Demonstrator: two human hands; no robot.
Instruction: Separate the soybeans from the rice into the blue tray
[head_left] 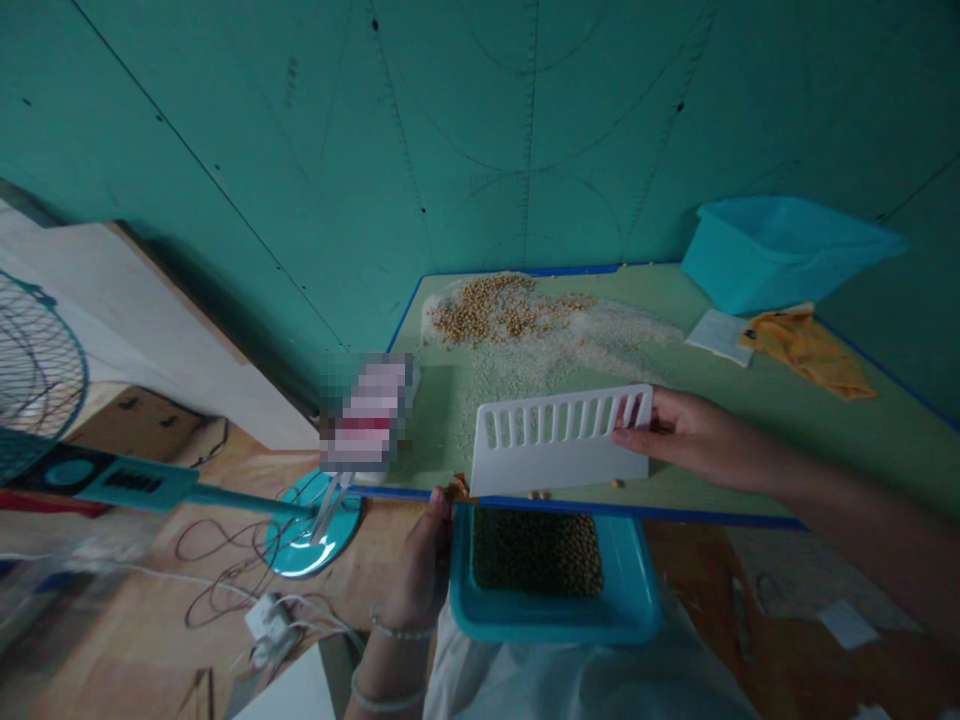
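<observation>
My right hand [686, 432] grips the right end of a white slotted plastic scraper [559, 450], standing on edge near the front edge of the green table [787, 420]. A few loose beans lie just beneath the scraper. My left hand [420, 575] holds the left rim of a blue tray [630, 610] below the table edge; the tray contains a layer of brown beans [536, 550]. Farther back on the table lies a pile of beans [502, 308] mixed with white rice grains [600, 340].
A blue plastic tub [780, 250] stands at the table's back right, with a yellow cloth [806, 350] and white paper [720, 335] beside it. A floor fan [45, 390] with a teal base [311, 530] and cables stand on the floor at left.
</observation>
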